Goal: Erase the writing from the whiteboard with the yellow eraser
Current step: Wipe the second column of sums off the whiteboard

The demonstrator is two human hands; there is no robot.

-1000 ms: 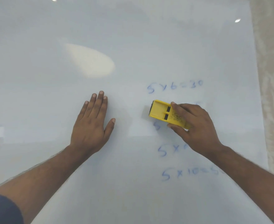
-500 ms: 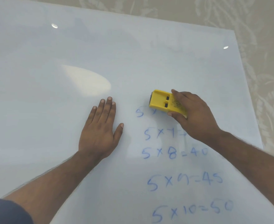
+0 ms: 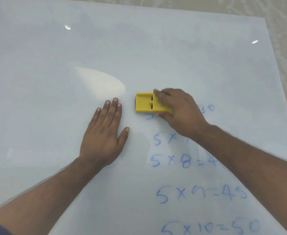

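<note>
A large whiteboard (image 3: 71,116) lies flat and fills most of the view. Blue handwritten multiplication lines (image 3: 200,194) run down its lower right part. My right hand (image 3: 178,111) grips the yellow eraser (image 3: 144,103) and presses it flat on the board over the top line, of which only "30" shows to the right of the hand. My left hand (image 3: 103,134) lies flat on the board with fingers spread, just left of the eraser and holding nothing. My right forearm hides parts of the second and third lines.
A beige patterned surface (image 3: 285,48) shows beyond the board's far and right edges. Bright light reflections (image 3: 102,83) sit on the board left of the eraser.
The eraser and my right hand have moved up the board from the middle lines to the top line. The view has shifted, so more of the lower writing shows. My left hand stays flat.
</note>
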